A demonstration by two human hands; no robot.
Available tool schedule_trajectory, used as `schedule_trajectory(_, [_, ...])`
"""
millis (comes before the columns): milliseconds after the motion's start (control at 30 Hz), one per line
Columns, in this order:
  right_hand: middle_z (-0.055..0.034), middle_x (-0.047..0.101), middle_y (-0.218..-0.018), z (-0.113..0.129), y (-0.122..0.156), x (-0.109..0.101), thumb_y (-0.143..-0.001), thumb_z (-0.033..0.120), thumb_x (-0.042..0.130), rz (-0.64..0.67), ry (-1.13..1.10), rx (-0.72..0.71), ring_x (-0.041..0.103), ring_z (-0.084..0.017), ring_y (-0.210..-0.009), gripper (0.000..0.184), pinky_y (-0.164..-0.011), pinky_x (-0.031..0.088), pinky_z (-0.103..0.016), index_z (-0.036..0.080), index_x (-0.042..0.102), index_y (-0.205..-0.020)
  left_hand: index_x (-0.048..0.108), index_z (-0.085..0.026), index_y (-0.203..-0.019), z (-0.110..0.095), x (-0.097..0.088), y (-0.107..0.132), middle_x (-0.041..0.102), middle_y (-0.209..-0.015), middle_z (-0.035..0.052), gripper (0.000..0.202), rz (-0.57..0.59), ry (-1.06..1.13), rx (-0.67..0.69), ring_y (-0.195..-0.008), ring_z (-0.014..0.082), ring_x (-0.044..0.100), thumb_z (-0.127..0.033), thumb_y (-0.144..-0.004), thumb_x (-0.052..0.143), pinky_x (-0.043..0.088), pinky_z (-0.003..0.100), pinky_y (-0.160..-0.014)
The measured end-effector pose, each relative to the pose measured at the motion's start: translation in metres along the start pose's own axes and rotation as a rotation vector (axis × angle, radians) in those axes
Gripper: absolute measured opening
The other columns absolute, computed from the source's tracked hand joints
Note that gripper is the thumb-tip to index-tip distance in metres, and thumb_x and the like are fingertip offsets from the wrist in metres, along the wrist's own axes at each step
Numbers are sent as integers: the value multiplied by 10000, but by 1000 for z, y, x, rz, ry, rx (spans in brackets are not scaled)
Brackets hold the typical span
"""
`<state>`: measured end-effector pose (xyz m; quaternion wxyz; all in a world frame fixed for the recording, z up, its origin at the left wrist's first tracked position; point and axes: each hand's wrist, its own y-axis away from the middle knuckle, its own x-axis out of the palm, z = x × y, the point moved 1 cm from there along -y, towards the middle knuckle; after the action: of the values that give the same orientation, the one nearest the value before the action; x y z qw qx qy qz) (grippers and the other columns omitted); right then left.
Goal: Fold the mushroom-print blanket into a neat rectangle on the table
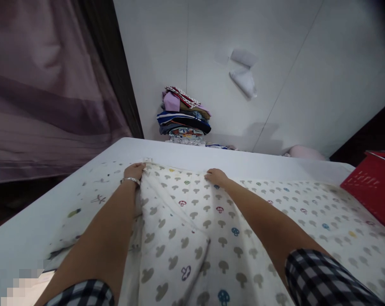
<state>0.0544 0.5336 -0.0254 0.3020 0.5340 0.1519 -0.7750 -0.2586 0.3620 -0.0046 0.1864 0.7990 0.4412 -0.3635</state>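
A white cloth (222, 221) with grey and coloured mushrooms lies spread over the white table, its left part folded over itself in a slanting flap. At the cloth's far left corner, my left hand (135, 171), with a bracelet at the wrist, has its fingers closed on the edge. My right hand (217, 176) grips the same far edge further right, its fingers curled over the fabric. Under and beside my left forearm lies another white cloth (96, 182) with a sparse dark and green print.
A stack of folded clothes (184, 114) stands beyond the table's far edge (167, 148), on the pale floor. White crumpled pieces (244, 76) lie further off. A red basket (373, 182) stands at the right; a pinkish curtain (49, 97) hangs at the left.
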Motion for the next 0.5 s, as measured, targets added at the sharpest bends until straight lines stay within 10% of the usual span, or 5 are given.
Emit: schedule_trajectory(500, [-97,646,-1003,32,-13,18,-929,368,345,-24,65,-46,579,-208,-901,309,-748,393,-292,182,571,-1027,686,-154,-858,-1,2,4,701,-915,64,180,-78,250,-160,-887,188,629,-264,-731,621,476,252,-777])
